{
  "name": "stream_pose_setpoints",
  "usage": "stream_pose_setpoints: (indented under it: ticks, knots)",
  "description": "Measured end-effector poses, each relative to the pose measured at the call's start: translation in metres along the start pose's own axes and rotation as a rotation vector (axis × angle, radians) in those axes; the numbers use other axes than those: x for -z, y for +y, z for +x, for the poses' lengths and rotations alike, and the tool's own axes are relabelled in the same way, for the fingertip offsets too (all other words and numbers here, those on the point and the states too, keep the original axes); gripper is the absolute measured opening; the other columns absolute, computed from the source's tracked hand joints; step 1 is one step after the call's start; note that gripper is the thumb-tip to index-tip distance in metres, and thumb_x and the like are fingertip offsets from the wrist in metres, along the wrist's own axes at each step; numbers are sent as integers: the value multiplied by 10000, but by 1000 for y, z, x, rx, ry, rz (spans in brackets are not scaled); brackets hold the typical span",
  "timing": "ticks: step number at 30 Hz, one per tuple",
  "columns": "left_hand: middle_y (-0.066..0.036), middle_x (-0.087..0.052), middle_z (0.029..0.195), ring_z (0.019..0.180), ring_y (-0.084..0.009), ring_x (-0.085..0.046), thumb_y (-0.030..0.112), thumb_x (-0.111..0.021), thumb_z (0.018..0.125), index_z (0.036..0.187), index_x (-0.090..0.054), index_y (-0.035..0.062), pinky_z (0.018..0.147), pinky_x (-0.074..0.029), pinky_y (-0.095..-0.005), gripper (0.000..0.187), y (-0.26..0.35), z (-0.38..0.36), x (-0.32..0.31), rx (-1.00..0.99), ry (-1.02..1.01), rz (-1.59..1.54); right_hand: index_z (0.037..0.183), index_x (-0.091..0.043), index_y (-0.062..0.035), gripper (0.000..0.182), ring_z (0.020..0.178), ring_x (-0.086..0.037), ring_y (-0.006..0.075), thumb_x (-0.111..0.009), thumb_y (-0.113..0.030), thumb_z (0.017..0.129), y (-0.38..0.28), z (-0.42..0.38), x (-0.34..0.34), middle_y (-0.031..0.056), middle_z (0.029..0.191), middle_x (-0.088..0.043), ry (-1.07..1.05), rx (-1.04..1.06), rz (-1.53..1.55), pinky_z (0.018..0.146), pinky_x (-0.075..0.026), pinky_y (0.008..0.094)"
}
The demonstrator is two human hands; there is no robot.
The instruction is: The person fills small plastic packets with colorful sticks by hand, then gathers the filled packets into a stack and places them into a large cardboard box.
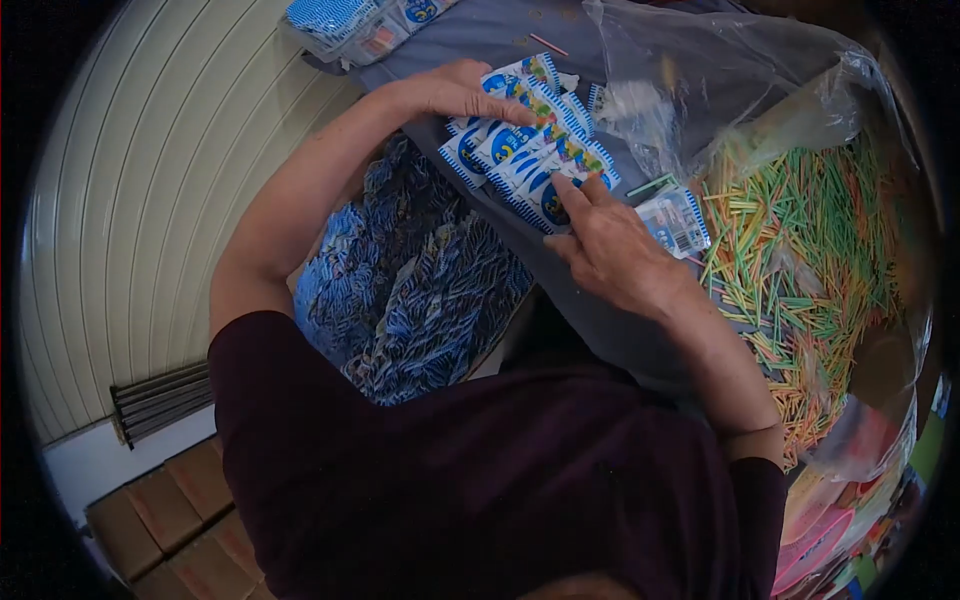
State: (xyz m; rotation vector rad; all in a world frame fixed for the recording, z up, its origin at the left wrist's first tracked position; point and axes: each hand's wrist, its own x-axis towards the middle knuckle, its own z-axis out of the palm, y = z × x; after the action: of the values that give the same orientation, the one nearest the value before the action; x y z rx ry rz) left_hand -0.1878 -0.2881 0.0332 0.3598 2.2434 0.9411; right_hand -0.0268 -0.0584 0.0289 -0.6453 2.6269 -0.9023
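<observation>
Several small blue-and-white printed packets (528, 140) lie fanned over one another on the grey cloth. My left hand (462, 92) is closed on their upper left side, its thumb stretched across the printed fronts. At the lower right end, my right hand (615, 245) grips the packets, with the index finger pressed on their faces and the thumb by the lower edge. Its other fingers are partly hidden. Just beside the right hand is a separate packet (675, 220) with its barcode side up.
Loose green, yellow and orange thin sticks (800, 260) are heaped at right beside clear plastic film (740, 70). A bag of blue packets (350, 25) sits at the top. Below the cloth (640, 340) are bundled blue strips (420, 290). Cardboard boxes (170, 510) stand lower left.
</observation>
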Motion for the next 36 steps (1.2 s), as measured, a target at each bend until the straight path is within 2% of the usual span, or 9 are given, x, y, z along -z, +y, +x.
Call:
stream_pose_setpoints:
  ticks: [5,7,14,18,24,26,29,33,36]
  knots:
    - [-135,-693,1011,881,-203,-692,526,-926,521,1141,-619,-31,767,-558,-309,888,-9,-6,-17,-62,179,160,1275,-446,87,441,964,-597,505,-574,-149,926,0,11,-6,364,1106,-536,11,67,-74,864,-497,511]
    - [-121,-679,1042,921,-173,-673,298,-923,599,1220,-535,-26,786,-552,-295,801,-11,-9,-21,-32,190,38,1278,-457,59,417,983,-591,501,-570,-139,929,0,11,-8,344,1123,-534,31,55,-52,859,-490,520]
    - [-116,-674,1048,939,-174,-672,209,-911,627,1208,-518,-25,804,-559,-310,739,-36,-26,-45,-154,380,-222,1167,-484,-16,278,922,-611,467,-572,-88,912,15,20,-18,287,1033,-606,201,39,88,800,-480,527]
    - [-123,-667,1065,935,-177,-680,147,-903,633,1223,-493,-33,811,-563,-317,740,-39,-39,-59,-221,445,-423,1111,-445,9,332,924,-621,462,-628,-57,843,24,28,-17,281,961,-637,233,3,139,794,-478,526]
    - [-112,-669,1062,951,-165,-676,120,-904,635,1192,-499,-24,825,-564,-322,703,-43,-61,-83,-320,616,-606,1275,-403,-27,643,903,-635,442,-765,-123,752,23,34,-7,267,948,-638,159,-168,324,799,-489,493]
    - [-110,-663,1071,956,-160,-674,118,-907,636,1167,-508,-6,836,-564,-312,676,-52,-63,-94,-417,714,-663,1454,-299,-65,920,899,-631,435,-822,-175,705,28,34,-12,264,1005,-606,314,-109,154,819,-507,462]
    - [-109,-652,1089,960,-170,-676,96,-903,636,1175,-492,-7,843,-569,-326,686,-63,-65,-107,-470,798,-657,1538,-174,-101,1129,898,-633,408,-867,-178,650,27,37,-8,262,1064,-569,298,-135,83,837,-519,440]
    - [-109,-651,1092,966,-182,-679,84,-902,632,1173,-485,-4,848,-573,-342,688,-67,-66,-116,-522,814,-734,1549,-152,-126,1217,892,-640,365,-898,-140,588,31,44,-13,257,1076,-555,233,-160,173,852,-519,430]
    - [-111,-654,1092,975,-191,-681,74,-896,636,1162,-487,0,840,-576,-344,669,-69,-66,-121,-572,837,-759,1552,-150,-137,1225,859,-651,341,-886,-65,575,39,46,-26,229,1013,-586,357,-83,371,800,-535,412]
